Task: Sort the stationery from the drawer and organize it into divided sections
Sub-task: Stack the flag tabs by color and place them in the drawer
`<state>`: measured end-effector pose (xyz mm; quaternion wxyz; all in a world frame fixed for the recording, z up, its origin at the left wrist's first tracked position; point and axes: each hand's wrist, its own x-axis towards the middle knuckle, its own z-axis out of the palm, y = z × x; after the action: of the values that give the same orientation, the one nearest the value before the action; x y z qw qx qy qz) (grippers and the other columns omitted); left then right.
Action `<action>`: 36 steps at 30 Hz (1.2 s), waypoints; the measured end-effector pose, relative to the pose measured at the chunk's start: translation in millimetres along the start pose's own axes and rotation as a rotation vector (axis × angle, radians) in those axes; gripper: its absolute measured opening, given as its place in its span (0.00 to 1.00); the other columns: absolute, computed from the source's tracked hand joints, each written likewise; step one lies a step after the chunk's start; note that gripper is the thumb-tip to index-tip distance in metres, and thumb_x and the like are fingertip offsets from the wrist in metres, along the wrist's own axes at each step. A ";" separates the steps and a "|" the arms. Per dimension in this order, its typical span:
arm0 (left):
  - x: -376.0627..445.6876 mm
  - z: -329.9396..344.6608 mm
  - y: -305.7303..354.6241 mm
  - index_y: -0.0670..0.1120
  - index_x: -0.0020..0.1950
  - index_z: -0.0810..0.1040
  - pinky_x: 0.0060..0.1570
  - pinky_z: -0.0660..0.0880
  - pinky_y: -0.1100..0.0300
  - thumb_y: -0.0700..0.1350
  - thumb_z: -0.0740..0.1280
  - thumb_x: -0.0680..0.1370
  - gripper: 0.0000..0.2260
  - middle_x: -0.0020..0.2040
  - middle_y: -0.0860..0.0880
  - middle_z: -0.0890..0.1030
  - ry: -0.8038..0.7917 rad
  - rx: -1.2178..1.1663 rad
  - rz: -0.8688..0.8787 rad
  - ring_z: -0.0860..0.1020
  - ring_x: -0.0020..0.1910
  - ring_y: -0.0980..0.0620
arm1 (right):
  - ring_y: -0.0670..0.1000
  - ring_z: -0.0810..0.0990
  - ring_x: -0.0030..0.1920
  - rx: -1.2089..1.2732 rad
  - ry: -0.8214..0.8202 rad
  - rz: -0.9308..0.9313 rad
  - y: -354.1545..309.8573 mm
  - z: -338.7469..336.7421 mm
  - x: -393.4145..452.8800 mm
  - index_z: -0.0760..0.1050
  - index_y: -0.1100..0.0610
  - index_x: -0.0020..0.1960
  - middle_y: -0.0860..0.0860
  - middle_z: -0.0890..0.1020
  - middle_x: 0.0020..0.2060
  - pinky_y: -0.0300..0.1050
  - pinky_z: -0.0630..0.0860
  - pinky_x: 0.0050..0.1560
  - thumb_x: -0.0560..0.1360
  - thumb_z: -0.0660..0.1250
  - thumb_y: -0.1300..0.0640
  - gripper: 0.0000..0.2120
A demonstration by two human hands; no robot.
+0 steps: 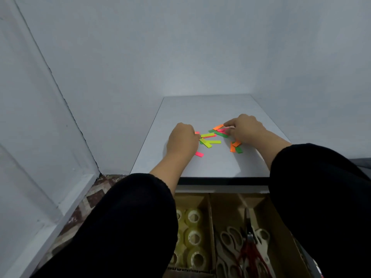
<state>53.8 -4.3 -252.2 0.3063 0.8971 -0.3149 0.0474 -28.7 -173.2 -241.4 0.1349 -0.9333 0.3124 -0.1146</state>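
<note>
Neon paper strips [210, 138] are lying scattered on the white tabletop [200, 165], long axes pointing every way. The left hand [183, 140] and right hand [244, 130] are curling fingertips onto strips at either side; grip unclear.

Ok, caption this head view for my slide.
Both hands gather neon paper strips on a white tabletop.

A white table [200, 109] is standing against pale grey walls [180, 47], a patterned brown floor [88, 201] showing left of the table's front corner.
</note>
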 end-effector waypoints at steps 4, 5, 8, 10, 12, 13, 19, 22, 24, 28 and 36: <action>13.7 2.0 6.3 0.45 0.32 0.64 0.34 0.70 0.56 0.43 0.63 0.78 0.16 0.39 0.40 0.73 -0.073 0.131 -0.082 0.77 0.44 0.42 | 0.57 0.72 0.60 -0.123 -0.002 -0.041 -3.6 -5.0 6.8 0.80 0.45 0.56 0.52 0.75 0.55 0.48 0.69 0.53 0.76 0.65 0.46 0.10; 15.4 1.2 7.2 0.45 0.33 0.65 0.39 0.72 0.54 0.44 0.64 0.79 0.15 0.42 0.40 0.76 -0.084 0.127 -0.096 0.79 0.50 0.42 | 0.56 0.72 0.59 -0.137 -0.005 -0.051 -3.6 -6.5 8.4 0.80 0.46 0.54 0.52 0.75 0.55 0.47 0.69 0.52 0.76 0.66 0.46 0.10; 19.5 -3.9 7.3 0.41 0.41 0.73 0.44 0.72 0.53 0.49 0.66 0.78 0.12 0.49 0.39 0.79 -0.143 0.043 -0.159 0.78 0.52 0.41 | 0.55 0.74 0.57 -0.138 -0.029 -0.048 -5.4 -10.1 10.3 0.80 0.48 0.49 0.50 0.78 0.52 0.46 0.70 0.51 0.73 0.69 0.44 0.09; 23.6 -6.9 2.5 0.44 0.33 0.65 0.34 0.65 0.58 0.46 0.68 0.76 0.16 0.35 0.41 0.73 -0.161 -0.055 -0.225 0.73 0.36 0.43 | 0.54 0.75 0.56 -0.098 -0.034 -0.031 -6.4 -12.1 10.2 0.78 0.48 0.46 0.49 0.80 0.50 0.46 0.70 0.52 0.73 0.69 0.48 0.05; 26.8 -11.0 -1.6 0.44 0.31 0.61 0.29 0.58 0.60 0.41 0.68 0.74 0.18 0.29 0.46 0.64 -0.163 -0.155 -0.261 0.62 0.29 0.48 | 0.53 0.77 0.54 -0.021 -0.024 -0.016 -4.9 -15.1 10.9 0.77 0.49 0.42 0.49 0.81 0.48 0.46 0.71 0.52 0.74 0.69 0.52 0.03; 27.1 -13.8 -3.2 0.44 0.31 0.63 0.29 0.59 0.61 0.40 0.68 0.74 0.16 0.29 0.47 0.64 -0.162 -0.177 -0.262 0.62 0.29 0.48 | 0.53 0.77 0.53 0.029 -0.019 -0.008 -4.1 -17.0 11.1 0.77 0.49 0.39 0.49 0.81 0.47 0.47 0.72 0.53 0.74 0.70 0.54 0.05; 12.5 -38.1 -11.7 0.40 0.42 0.79 0.27 0.67 0.68 0.35 0.70 0.73 0.02 0.36 0.49 0.76 -0.240 -0.367 -0.108 0.71 0.32 0.56 | 0.51 0.77 0.48 0.161 -0.072 -0.015 -0.9 -21.1 8.3 0.83 0.56 0.45 0.52 0.81 0.42 0.46 0.74 0.50 0.71 0.74 0.57 0.04; -1.4 -44.0 -18.4 0.40 0.47 0.83 0.34 0.70 0.71 0.34 0.69 0.74 0.05 0.39 0.50 0.79 -0.338 -0.348 0.005 0.74 0.37 0.58 | 0.51 0.76 0.46 0.142 -0.094 -0.007 -1.1 -14.2 6.3 0.83 0.55 0.48 0.52 0.81 0.41 0.47 0.74 0.50 0.72 0.72 0.55 0.07; -7.9 -42.8 -22.5 0.42 0.49 0.84 0.35 0.69 0.72 0.36 0.68 0.75 0.06 0.40 0.51 0.79 -0.360 -0.271 0.057 0.74 0.39 0.58 | 0.51 0.76 0.44 0.122 -0.086 0.007 -1.7 -10.1 6.4 0.83 0.54 0.49 0.50 0.79 0.38 0.47 0.74 0.50 0.73 0.71 0.56 0.07; -10.7 -34.2 -28.4 0.46 0.51 0.84 0.47 0.70 0.62 0.40 0.66 0.77 0.07 0.48 0.50 0.81 -0.312 -0.147 0.124 0.76 0.48 0.53 | 0.52 0.76 0.41 0.101 -0.082 0.005 -3.4 -5.4 7.4 0.82 0.51 0.51 0.47 0.77 0.33 0.45 0.73 0.47 0.74 0.69 0.54 0.07; -20.4 -17.7 -40.1 0.47 0.54 0.83 0.48 0.67 0.64 0.41 0.64 0.79 0.09 0.49 0.53 0.77 -0.160 -0.252 0.149 0.73 0.50 0.55 | 0.54 0.76 0.55 -0.230 0.100 -0.348 -3.3 -3.9 -6.4 0.75 0.49 0.63 0.50 0.80 0.51 0.45 0.66 0.51 0.79 0.61 0.48 0.15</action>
<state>63.2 41.5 -264.4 0.3861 0.8266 -0.4073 -0.0415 -33.1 -167.4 -237.5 -0.0099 -0.9756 0.1639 -0.1459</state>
